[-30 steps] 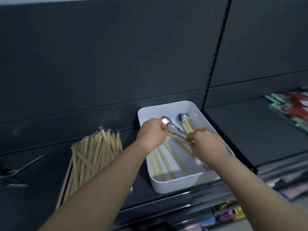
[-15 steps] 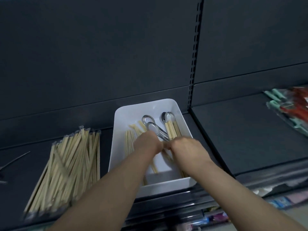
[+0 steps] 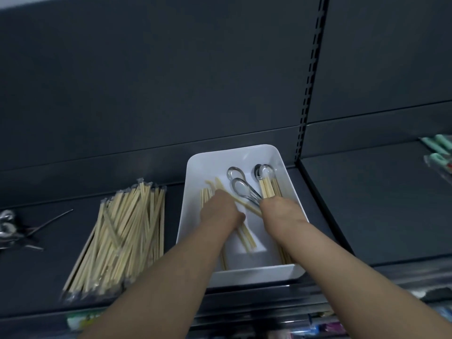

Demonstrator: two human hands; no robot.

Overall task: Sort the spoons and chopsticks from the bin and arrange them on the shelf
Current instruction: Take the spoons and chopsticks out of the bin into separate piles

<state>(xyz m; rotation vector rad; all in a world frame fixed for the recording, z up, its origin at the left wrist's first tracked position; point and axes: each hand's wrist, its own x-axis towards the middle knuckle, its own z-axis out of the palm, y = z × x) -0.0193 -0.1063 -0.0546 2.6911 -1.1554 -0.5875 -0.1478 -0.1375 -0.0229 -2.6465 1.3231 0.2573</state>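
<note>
— Two bare hands are down inside the white rectangular plastic bin (image 3: 215, 165), which sits on the dark grey metal shelf (image 3: 36, 277).
— What has each grip got?
— I cannot tell. The left hand (image 3: 221, 211) shows only its back, with its fingers bent down among the loose pale wooden chopsticks (image 3: 247, 238) on the bin floor. The right hand (image 3: 281, 216) hides its fingers too.
— And the spoons?
— The shiny metal spoons (image 3: 241, 187) lie just beyond both grips, bowls at the far end. Two handles run in under the right grip, and so does a bunch of chopsticks.
— Anything on the shelf itself?
— Left of the left grip, outside the bin, lies a heap of clear-wrapped wooden chopsticks (image 3: 124, 236). Further left is a blurred cluster of metal cutlery (image 3: 9, 231). Well right of the right grip are green-handled packets (image 3: 440, 152).
</note>
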